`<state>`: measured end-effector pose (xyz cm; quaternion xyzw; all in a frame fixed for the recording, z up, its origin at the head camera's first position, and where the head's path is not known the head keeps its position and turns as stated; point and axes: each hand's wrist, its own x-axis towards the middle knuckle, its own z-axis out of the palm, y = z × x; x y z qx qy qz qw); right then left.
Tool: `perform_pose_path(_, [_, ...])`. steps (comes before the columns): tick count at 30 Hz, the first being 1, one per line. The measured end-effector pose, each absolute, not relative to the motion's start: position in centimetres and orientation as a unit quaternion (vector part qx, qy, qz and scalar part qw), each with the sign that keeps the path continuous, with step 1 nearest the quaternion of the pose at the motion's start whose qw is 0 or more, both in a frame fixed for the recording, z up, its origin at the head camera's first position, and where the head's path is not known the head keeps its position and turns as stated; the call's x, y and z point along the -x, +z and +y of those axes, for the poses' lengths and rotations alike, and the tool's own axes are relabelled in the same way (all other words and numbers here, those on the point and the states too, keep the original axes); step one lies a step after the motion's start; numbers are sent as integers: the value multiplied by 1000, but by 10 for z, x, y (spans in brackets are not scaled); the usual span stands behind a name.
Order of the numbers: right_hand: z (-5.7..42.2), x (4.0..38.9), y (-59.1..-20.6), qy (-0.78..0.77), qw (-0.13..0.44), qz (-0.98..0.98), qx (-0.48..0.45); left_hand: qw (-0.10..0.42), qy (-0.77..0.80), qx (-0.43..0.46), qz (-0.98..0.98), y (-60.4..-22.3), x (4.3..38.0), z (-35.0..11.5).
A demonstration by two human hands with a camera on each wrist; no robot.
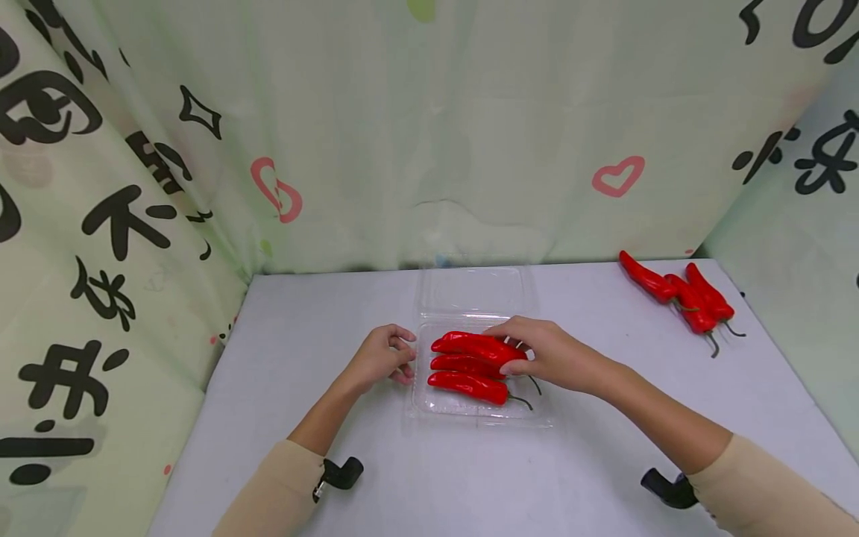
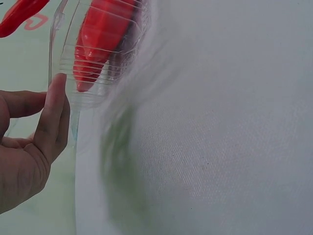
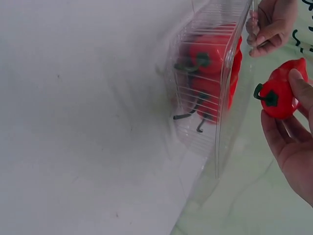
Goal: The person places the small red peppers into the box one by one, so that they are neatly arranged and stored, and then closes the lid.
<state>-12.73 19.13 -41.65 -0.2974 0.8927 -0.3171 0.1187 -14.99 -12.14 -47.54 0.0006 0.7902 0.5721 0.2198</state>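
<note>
A clear plastic clamshell box (image 1: 446,405) lies with its lid folded back, and several glossy red chili peppers (image 1: 467,385) are inside its tray. My right hand (image 1: 553,356) holds another red chili pepper (image 3: 277,100) over the tray, between thumb and fingers near its stem end. From the right wrist, this pepper shows apart from the ones inside. At the tray's left side, my left hand (image 1: 385,356) pinches the rim lightly with bent fingers; a fingertip (image 2: 58,81) meets the rim in the left wrist view. The held pepper partly covers those beneath it.
Three more red chili peppers (image 1: 694,302) lie together at the table's far right corner. The white-covered table (image 1: 322,306) is bordered by a pale green printed curtain (image 1: 429,134) at the back and sides. The open lid (image 1: 476,291) reaches toward the back edge.
</note>
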Motion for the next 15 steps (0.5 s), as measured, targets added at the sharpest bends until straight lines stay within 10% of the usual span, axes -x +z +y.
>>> perform_pose_path(15, [177, 120, -436, -326, 153, 877, 320, 220, 571, -4, 791, -475, 150, -122])
